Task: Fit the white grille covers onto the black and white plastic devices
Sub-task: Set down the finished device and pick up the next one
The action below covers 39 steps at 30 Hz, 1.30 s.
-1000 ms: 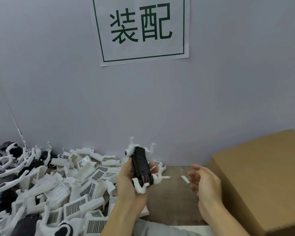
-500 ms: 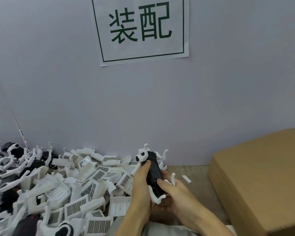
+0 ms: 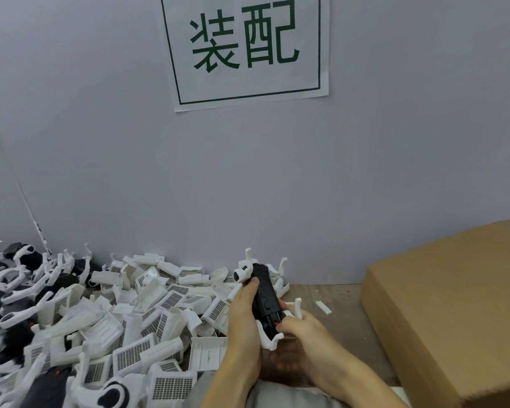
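Presently, lower centre of frame: we held black and white device (image 3: 265,301), left hand (image 3: 245,316) wrapped round body, right hand (image 3: 304,334) pinching lower end. Judged light, rigid; white prongs fragile, grip body. Grille covers (image 3: 136,319) heaped lower left.

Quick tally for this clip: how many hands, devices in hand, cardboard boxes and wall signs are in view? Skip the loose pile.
Hands: 2, left hand and right hand
Devices in hand: 1, black and white device
Cardboard boxes: 1, cardboard box
Wall signs: 1, wall sign
Total: 5
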Available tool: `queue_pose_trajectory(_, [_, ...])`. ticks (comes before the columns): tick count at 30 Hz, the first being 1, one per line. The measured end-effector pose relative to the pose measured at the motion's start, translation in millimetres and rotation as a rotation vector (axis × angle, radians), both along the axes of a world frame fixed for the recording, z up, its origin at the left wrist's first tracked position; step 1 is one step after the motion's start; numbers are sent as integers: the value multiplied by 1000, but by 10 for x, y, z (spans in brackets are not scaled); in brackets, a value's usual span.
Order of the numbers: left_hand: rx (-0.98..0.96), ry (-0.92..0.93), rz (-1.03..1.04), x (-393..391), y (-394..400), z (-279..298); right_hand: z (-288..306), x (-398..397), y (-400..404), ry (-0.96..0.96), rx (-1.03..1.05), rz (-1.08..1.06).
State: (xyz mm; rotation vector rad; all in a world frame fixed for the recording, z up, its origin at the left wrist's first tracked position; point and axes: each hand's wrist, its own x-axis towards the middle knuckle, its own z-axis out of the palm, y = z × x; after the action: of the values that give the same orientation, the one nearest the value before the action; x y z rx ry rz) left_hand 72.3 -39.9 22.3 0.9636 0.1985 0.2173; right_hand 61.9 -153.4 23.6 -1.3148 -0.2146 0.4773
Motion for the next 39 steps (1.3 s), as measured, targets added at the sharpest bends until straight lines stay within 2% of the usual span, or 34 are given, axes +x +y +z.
queue_pose_trajectory(6, [105, 28, 32, 8, -21, -15, 40, -23, -27, 63, 20, 16])
queue_pose_trajectory(14, [-73, 87, 2, -30, -19, 53, 7, -15, 10, 16, 33, 15])
queue_pose_trajectory(20, [-16, 60, 30, 6, -50, 31, 28, -6, 4, 53, -63, -17])
queue_pose_trajectory(23, [-140, 83, -11, -10, -45, 78, 24, -7, -9, 41, -46, -10])
queue_pose_trajectory(25, [-246, 30, -33, -34, 7, 151, 41, -13, -20, 45, 52, 50])
queue_pose_trajectory(27, [-336, -57, 2, -49, 119, 248, 41, 14, -12, 66, 117, 18])
queue_pose_trajectory(28, [-374, -111, 31, -57, 196, 307, 31, 33, -2, 21, 61, -51])
queue_pose_trajectory(30, [-428, -199, 41, -99, 379, 443, -8, 61, 48, -212, -292, -196])
queue_pose_trajectory(32, [-449, -258, 11, -157, 537, 556, -20, 55, 145, -472, -592, -214])
queue_pose_trajectory(35, [-464, -283, -17, -180, 616, 645, -27, 44, 379, -657, -731, -88])
queue_pose_trajectory(39, [-466, -168, -81, -166, 535, 642, 13, 54, 732, -852, -897, -15])
